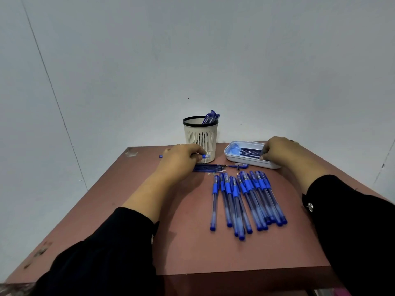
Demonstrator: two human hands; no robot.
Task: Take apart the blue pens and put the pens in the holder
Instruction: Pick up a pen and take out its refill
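Left hand point(181, 160) grips pen point(204, 156) crosswise before holder point(201, 138); right hand point(280, 151) curled fingers pinch refills point(249, 151) in tray point(235, 159); pens point(245, 199) fanned mid-table point(192, 242), refill row point(210, 167) near holder

Wall point(192, 50): plain pale grey, thin seam at left.
Table point(128, 210): reddish-brown, scuffed edges.
Light: even, dim.

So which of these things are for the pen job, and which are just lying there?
For the job:
- row of blue pens
- pen gripped in the left hand
- refills lying loose
- holder with pens inside
- tray of refills, where the right hand reaches

Just there:
- table
- wall
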